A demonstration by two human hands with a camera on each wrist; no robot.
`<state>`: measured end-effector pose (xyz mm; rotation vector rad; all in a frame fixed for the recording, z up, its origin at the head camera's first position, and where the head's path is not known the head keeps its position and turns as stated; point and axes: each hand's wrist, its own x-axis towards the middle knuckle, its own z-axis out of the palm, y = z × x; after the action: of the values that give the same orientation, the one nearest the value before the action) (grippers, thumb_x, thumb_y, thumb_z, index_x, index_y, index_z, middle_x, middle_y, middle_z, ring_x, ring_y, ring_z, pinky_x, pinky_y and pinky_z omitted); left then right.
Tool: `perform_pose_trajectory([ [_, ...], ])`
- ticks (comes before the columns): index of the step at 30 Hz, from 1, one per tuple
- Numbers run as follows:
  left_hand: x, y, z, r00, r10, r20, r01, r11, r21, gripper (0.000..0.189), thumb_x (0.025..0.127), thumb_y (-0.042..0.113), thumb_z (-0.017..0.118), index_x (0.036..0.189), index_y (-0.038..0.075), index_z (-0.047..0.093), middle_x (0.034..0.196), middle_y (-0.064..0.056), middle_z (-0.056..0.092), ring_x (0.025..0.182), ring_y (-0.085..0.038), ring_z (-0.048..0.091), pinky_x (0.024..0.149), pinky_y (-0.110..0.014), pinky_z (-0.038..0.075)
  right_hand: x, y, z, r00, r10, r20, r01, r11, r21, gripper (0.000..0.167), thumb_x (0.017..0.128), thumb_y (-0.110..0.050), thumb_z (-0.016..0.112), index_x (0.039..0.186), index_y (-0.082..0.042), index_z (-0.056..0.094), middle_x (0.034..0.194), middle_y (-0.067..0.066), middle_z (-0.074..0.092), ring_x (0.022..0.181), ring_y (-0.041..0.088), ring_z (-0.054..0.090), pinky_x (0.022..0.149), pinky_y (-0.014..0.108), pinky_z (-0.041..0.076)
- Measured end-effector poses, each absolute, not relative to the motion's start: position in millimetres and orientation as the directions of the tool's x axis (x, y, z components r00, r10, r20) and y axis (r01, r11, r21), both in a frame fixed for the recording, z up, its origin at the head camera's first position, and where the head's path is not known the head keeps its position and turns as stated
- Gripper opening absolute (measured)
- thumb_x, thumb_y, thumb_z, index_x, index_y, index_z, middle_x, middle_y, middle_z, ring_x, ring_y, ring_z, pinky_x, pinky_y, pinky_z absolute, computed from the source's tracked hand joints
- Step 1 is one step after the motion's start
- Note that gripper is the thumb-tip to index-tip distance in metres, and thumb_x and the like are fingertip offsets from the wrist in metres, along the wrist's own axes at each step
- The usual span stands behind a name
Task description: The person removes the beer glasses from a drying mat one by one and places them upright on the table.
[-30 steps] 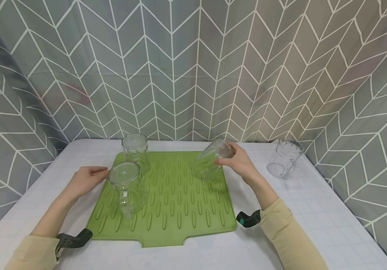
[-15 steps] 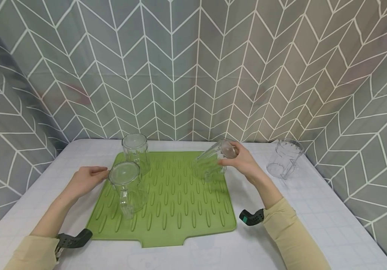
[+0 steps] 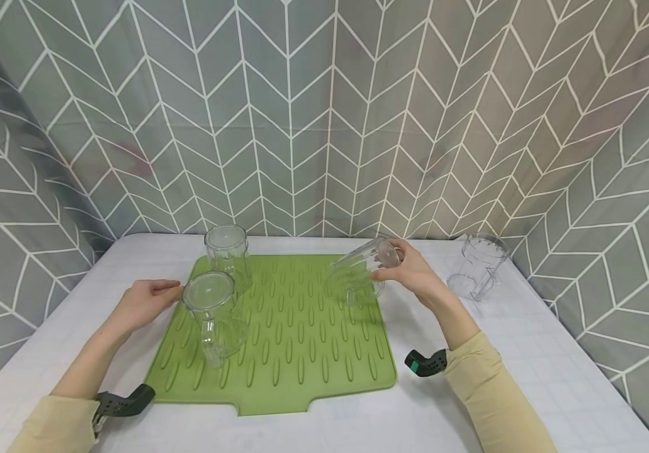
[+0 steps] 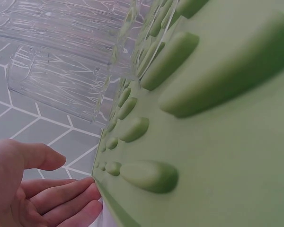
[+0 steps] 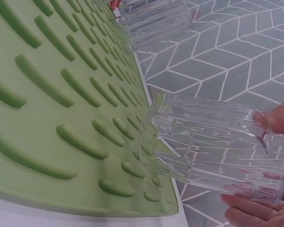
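Observation:
My right hand (image 3: 411, 270) grips a clear mug (image 3: 358, 264) near its base, thumb on one side and fingers on the other. The mug leans over the right back part of the green drying mat (image 3: 290, 384), its mouth towards the mat. In the right wrist view the mug's (image 5: 213, 146) rim is close to the ridges; whether it touches cannot be told. At the mat's left edge, my left hand (image 3: 145, 305) lies with relaxed fingers, fingertips at the edge. Beside it, a clear mug (image 3: 213, 314) stands upside down on the mat.
Behind that mug, another clear mug (image 3: 228, 251) stands upside down at the mat's back left. A further clear mug (image 3: 478, 267) stands mouth up on the white tablecloth (image 3: 528, 358) to the right. A patterned curtain (image 3: 313, 126) borders the table.
My right hand has shifted slightly right and towards me, tilting the held mug further over. The left hand and the other mugs have stayed in place.

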<state>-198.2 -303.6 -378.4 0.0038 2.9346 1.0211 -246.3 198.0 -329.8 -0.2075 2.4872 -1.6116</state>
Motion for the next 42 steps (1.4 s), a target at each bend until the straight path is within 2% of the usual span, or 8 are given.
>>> perform_pose_trajectory([
  [5,-197.8,-303.3,-378.1,-0.999,0.018,-0.031,-0.005,0.781,0.624,0.063,0.104,0.040,0.048,0.135,-0.015,0.052,0.124,-0.034,0.062,0.115,-0.051,0.060,0.091,-0.063,0.054,-246.5,200.2,-329.9,-0.974,-0.216,-0.066,-0.028,0.404,-0.914,0.099,0.080,-0.012,0.079,0.157,0.000,0.017,0.149,0.026,0.041,0.132,0.038,0.048,0.116,0.055,0.037],
  [10,-197.9,-303.7,-378.2,-0.999,0.024,-0.031,-0.001,0.779,0.627,0.063,0.104,0.040,0.048,0.134,-0.015,0.052,0.124,-0.034,0.062,0.113,-0.050,0.062,0.090,-0.062,0.055,-247.0,201.9,-330.1,-0.972,-0.227,-0.061,-0.032,0.385,-0.922,0.095,0.080,-0.009,0.078,0.154,0.003,0.020,0.139,0.029,0.053,0.117,0.032,0.060,0.114,0.048,0.040],
  [15,-198.0,-303.5,-378.0,-0.999,0.025,-0.036,-0.003,0.774,0.633,0.063,0.105,0.040,0.047,0.135,-0.015,0.051,0.125,-0.034,0.062,0.114,-0.049,0.062,0.092,-0.061,0.055,-246.7,203.9,-329.3,-0.970,-0.233,-0.068,-0.029,0.388,-0.921,0.087,0.080,-0.009,0.078,0.150,0.003,0.027,0.137,0.030,0.055,0.109,0.024,0.064,0.113,0.048,0.040],
  [29,-197.6,-303.4,-378.8,-0.999,0.021,-0.027,-0.001,0.772,0.635,0.062,0.105,0.039,0.048,0.133,-0.016,0.052,0.124,-0.034,0.062,0.112,-0.048,0.063,0.091,-0.060,0.055,-247.9,208.0,-329.7,-0.967,-0.244,-0.073,-0.026,0.380,-0.925,0.087,0.081,-0.007,0.078,0.150,0.004,0.027,0.136,0.031,0.055,0.107,0.022,0.065,0.117,0.051,0.036],
  [34,-196.8,-302.6,-378.0,-0.999,0.024,-0.022,0.004,0.772,0.635,0.061,0.105,0.038,0.048,0.133,-0.016,0.053,0.123,-0.034,0.063,0.112,-0.048,0.064,0.092,-0.060,0.056,-247.7,209.9,-329.2,-0.965,-0.249,-0.084,-0.019,0.384,-0.923,0.090,0.082,-0.008,0.078,0.152,0.004,0.024,0.138,0.030,0.054,0.109,0.023,0.065,0.117,0.051,0.036],
  [42,-196.0,-302.0,-376.5,-0.999,0.020,-0.041,-0.011,0.767,0.642,0.062,0.105,0.039,0.047,0.135,-0.016,0.051,0.125,-0.034,0.062,0.113,-0.047,0.063,0.093,-0.060,0.055,-246.9,211.5,-328.7,-0.962,-0.256,-0.091,-0.023,0.410,-0.912,0.086,0.082,-0.011,0.078,0.150,0.004,0.027,0.137,0.031,0.054,0.117,0.031,0.061,0.118,0.052,0.036],
])
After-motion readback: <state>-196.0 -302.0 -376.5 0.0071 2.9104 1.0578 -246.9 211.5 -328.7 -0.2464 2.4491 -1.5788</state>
